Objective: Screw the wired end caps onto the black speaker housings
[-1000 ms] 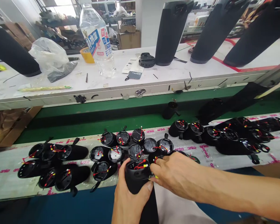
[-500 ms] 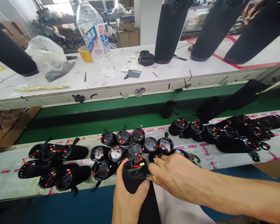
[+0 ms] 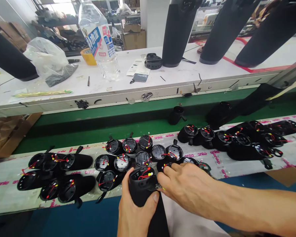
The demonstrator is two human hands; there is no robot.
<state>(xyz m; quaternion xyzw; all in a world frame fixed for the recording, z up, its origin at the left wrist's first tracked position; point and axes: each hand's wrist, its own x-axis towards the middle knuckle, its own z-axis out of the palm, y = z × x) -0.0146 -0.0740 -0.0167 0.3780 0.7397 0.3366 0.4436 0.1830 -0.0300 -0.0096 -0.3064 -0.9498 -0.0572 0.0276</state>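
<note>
My left hand (image 3: 136,210) is wrapped round a black, fabric-covered cylinder (image 3: 141,191), which stands tilted with its open end up. Red wires with small white and yellow connectors show inside that end. At the cylinder's right rim is my right hand (image 3: 185,184), its fingers pinched together. A small dark piece with a bit of yellow peeks out by the right fingertips, too hidden to name. Just beyond my hands, several similar cylinders (image 3: 143,159) stand with wires in their open ends.
More wired cylinders lie on the left (image 3: 76,162) and right (image 3: 243,140) of the plastic-covered board (image 3: 5,197). A white shelf (image 3: 128,87) behind carries a clear bottle (image 3: 98,42), a plastic bag (image 3: 45,57), yellow tape (image 3: 88,57) and tall black cylinders (image 3: 177,36).
The view has shifted slightly. Both hands keep their hold at the cylinder's rim, and less yellow shows by my right fingertips.
</note>
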